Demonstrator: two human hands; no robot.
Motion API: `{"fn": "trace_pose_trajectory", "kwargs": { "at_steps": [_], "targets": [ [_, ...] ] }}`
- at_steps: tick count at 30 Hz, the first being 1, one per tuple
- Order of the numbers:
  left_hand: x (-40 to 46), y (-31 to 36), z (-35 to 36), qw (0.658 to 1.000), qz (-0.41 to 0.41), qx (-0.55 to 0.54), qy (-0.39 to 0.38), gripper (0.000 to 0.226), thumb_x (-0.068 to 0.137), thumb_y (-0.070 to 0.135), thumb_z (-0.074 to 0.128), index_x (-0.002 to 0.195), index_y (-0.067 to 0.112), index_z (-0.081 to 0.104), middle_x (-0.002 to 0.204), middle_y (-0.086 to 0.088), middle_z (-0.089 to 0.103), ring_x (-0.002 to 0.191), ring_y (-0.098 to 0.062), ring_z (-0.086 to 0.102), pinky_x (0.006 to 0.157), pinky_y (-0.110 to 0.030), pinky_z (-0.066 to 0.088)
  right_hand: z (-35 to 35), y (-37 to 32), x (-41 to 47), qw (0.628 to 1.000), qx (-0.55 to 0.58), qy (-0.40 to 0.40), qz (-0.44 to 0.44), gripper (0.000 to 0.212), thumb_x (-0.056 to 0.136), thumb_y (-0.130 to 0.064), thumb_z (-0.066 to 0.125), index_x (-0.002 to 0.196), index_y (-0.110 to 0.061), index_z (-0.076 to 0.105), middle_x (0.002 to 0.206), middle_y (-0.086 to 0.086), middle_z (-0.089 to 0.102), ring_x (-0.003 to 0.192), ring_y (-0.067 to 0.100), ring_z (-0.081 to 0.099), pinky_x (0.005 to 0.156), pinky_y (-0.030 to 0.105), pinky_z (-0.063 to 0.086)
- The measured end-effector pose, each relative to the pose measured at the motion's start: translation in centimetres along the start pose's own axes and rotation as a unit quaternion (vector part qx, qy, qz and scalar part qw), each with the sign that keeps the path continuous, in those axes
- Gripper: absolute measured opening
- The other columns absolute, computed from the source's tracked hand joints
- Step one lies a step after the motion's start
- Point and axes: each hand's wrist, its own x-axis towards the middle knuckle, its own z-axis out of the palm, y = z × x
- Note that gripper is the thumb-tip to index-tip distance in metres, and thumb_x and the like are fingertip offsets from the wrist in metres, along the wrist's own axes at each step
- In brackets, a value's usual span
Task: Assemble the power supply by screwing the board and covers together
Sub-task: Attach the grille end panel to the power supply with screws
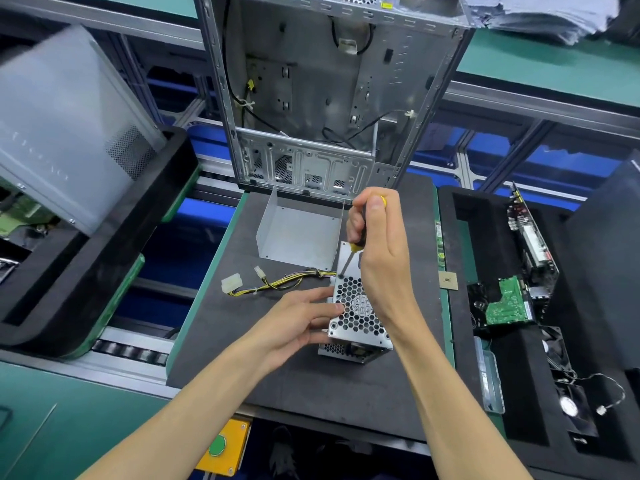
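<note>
A silver power supply [356, 320] with a honeycomb grille on top stands on the dark mat [270, 368]. My left hand [298, 317] steadies its left side, fingertips resting on the grille edge. My right hand [374, 237] grips a black and yellow screwdriver [353, 247] held upright, its tip at the far left corner of the top plate. Yellow and black cables with white connectors [273, 284] run left from the unit. A bent grey metal cover [298, 233] stands behind it.
An open computer case [322, 98] stands upright at the back of the mat. A black foam tray [485, 237] on the right holds circuit boards [505, 299] and fans. Another case panel [69, 126] leans on a tray at the left. A yellow box with a green button [221, 445] sits below.
</note>
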Motion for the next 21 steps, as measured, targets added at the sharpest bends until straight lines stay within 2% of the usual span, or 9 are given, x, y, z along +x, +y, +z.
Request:
{"fn": "trace_pose_trajectory", "kwargs": {
  "at_steps": [2, 4, 6, 9, 11, 13, 15, 17, 21],
  "targets": [
    [-0.1, 0.0, 0.2, 1.000, 0.006, 0.007, -0.003, 0.033, 0.097, 0.003, 0.060, 0.130, 0.010, 0.063, 0.086, 0.002, 0.076, 0.075, -0.010, 0.072, 0.073, -0.029, 0.059, 0.0, -0.1, 0.3, 1.000, 0.013, 0.007, 0.012, 0.024, 0.109, -0.031, 0.032, 0.100, -0.022, 0.052, 0.075, -0.002, 0.042, 0.070, 0.017, 0.040, 0.066, 0.032, 0.038],
    [-0.1, -0.1, 0.2, 1.000, 0.016, 0.026, -0.004, 0.033, 0.098, 0.007, 0.060, 0.130, 0.014, 0.064, 0.106, -0.005, 0.077, 0.094, -0.017, 0.074, 0.083, -0.033, 0.060, -0.3, -0.3, 0.8, 0.997, 0.061, 0.030, 0.038, 0.021, 0.104, -0.036, 0.037, 0.097, -0.022, 0.051, 0.071, -0.002, 0.040, 0.066, 0.016, 0.038, 0.062, 0.028, 0.037],
    [0.1, -0.4, -0.1, 0.997, 0.023, 0.067, -0.012, 0.031, 0.100, 0.017, 0.059, 0.131, 0.019, 0.063, 0.116, -0.006, 0.075, 0.109, -0.022, 0.071, 0.093, -0.036, 0.058, -0.8, -0.4, 1.4, 0.985, 0.137, 0.079, 0.062, 0.014, 0.102, -0.028, 0.045, 0.093, -0.018, 0.050, 0.067, -0.004, 0.037, 0.061, 0.014, 0.034, 0.058, 0.027, 0.034],
    [0.2, -1.2, -1.8, 0.990, 0.031, 0.136, 0.025, 0.029, 0.102, 0.037, 0.054, 0.120, 0.020, 0.070, 0.107, -0.004, 0.078, 0.101, -0.023, 0.074, 0.083, -0.033, 0.060, -2.4, -0.5, 2.5, 0.943, 0.279, 0.148, 0.104, 0.015, 0.103, -0.015, 0.051, 0.088, -0.017, 0.048, 0.062, -0.008, 0.034, 0.054, 0.011, 0.032, 0.053, 0.023, 0.034],
    [0.6, -2.2, -4.1, 0.959, 0.051, 0.241, 0.138, 0.023, 0.101, 0.035, 0.056, 0.102, 0.021, 0.075, 0.089, 0.000, 0.078, 0.083, -0.015, 0.074, 0.077, -0.033, 0.058, -3.3, -0.1, 2.8, 0.901, 0.376, 0.158, 0.148, 0.015, 0.107, -0.017, 0.049, 0.092, -0.016, 0.049, 0.062, -0.006, 0.036, 0.052, 0.011, 0.035, 0.051, 0.022, 0.037],
    [1.3, -3.3, -6.6, 0.887, 0.056, 0.398, 0.227, 0.015, 0.098, 0.023, 0.058, 0.091, 0.025, 0.072, 0.077, 0.005, 0.074, 0.074, -0.012, 0.067, 0.077, -0.031, 0.053, -3.2, 0.5, 2.6, 0.876, 0.416, 0.151, 0.190, 0.019, 0.109, -0.025, 0.044, 0.095, -0.015, 0.049, 0.061, -0.003, 0.042, 0.052, 0.013, 0.041, 0.052, 0.024, 0.042],
    [2.1, -4.0, -8.2, 0.841, 0.050, 0.475, 0.253, 0.022, 0.096, 0.012, 0.054, 0.093, 0.029, 0.067, 0.076, 0.012, 0.067, 0.072, -0.011, 0.060, 0.074, -0.027, 0.046, -2.5, 1.5, 2.1, 0.885, 0.386, 0.148, 0.214, 0.026, 0.111, -0.032, 0.039, 0.092, -0.016, 0.044, 0.060, 0.000, 0.049, 0.051, 0.016, 0.045, 0.052, 0.026, 0.044],
    [3.0, -3.9, -9.1, 0.827, 0.065, 0.494, 0.260, 0.028, 0.095, 0.007, 0.050, 0.101, 0.028, 0.066, 0.078, 0.011, 0.066, 0.070, -0.010, 0.056, 0.072, -0.028, 0.043, -1.7, 2.4, 1.6, 0.909, 0.323, 0.146, 0.219, 0.029, 0.111, -0.035, 0.037, 0.090, -0.016, 0.042, 0.059, 0.003, 0.055, 0.053, 0.021, 0.048, 0.053, 0.028, 0.043],
    [4.1, -2.7, -9.8, 0.821, 0.110, 0.498, 0.256, 0.035, 0.091, -0.001, 0.050, 0.115, 0.019, 0.066, 0.085, 0.008, 0.067, 0.074, -0.018, 0.062, 0.080, -0.033, 0.051, -1.4, 3.6, 0.9, 0.944, 0.217, 0.134, 0.207, 0.031, 0.112, -0.037, 0.036, 0.090, -0.016, 0.043, 0.060, 0.008, 0.061, 0.053, 0.020, 0.049, 0.053, 0.024, 0.045]
  ]
}}
